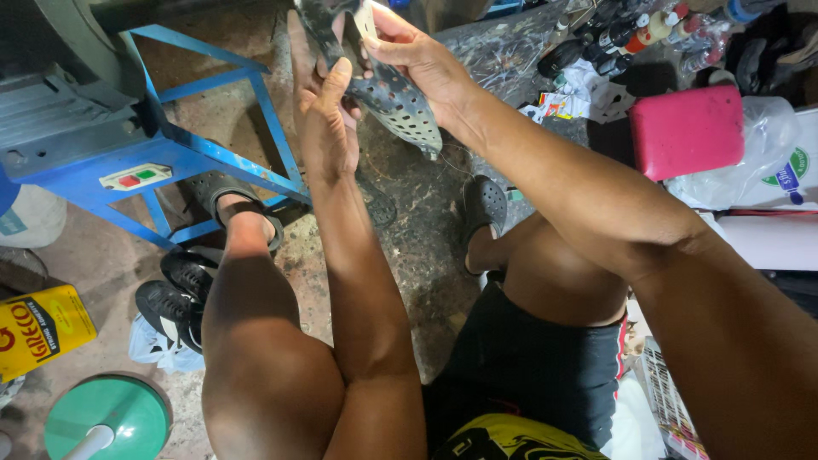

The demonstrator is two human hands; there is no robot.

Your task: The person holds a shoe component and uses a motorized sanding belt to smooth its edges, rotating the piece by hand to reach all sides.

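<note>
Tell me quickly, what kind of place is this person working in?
Probably a small shoe-repair or cobbler's workshop. Both hands hold a perforated shoe sole, a blue metal machine stand with a switch box stands on the stained floor, and small bottles crowd the bench.

- A yellow rectangular tin [41,328] with red and black print lies tilted on the floor at the left edge.
- A white switch plate [135,177] with one red and one green button sits on the blue metal frame [213,153].
- A clear plastic bag [780,153] bearing a round green and blue emblem lies at the right edge.
- Small bottles [635,34] with white labels stand grouped at the top right.
- A crumpled white, red and yellow wrapper [558,104] lies below them.
</note>
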